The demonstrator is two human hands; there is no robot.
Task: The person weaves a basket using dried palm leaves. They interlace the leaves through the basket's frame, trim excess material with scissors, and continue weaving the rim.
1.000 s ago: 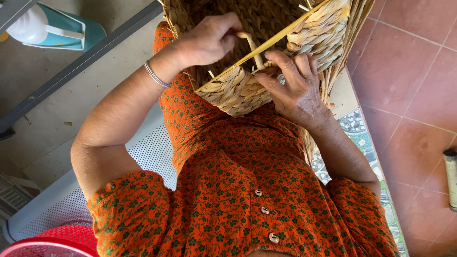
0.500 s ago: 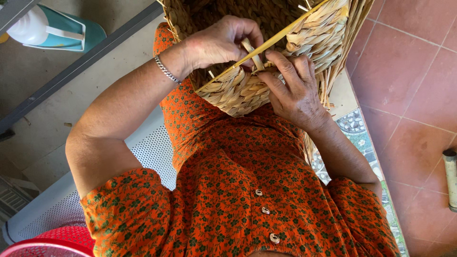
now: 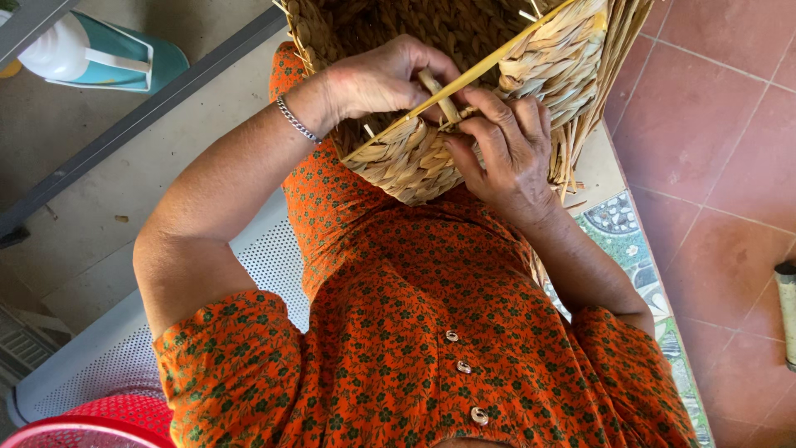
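Both hands (image 3: 448,108) pinch a straw strand (image 3: 437,94); woven basket (image 3: 464,50) in lap.

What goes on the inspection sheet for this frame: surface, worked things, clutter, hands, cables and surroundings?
Surface: white perforated panel under the person's lap; grey concrete beside it.
Worked things: woven basket on the lap, with a pale fibre strand at its rim.
Clutter: teal and white jug; red plastic basket.
Hands: left hand pinches the strand; right hand grips the basket rim.
Cables: nothing seen.
Surroundings: red floor tiles; patterned mat.
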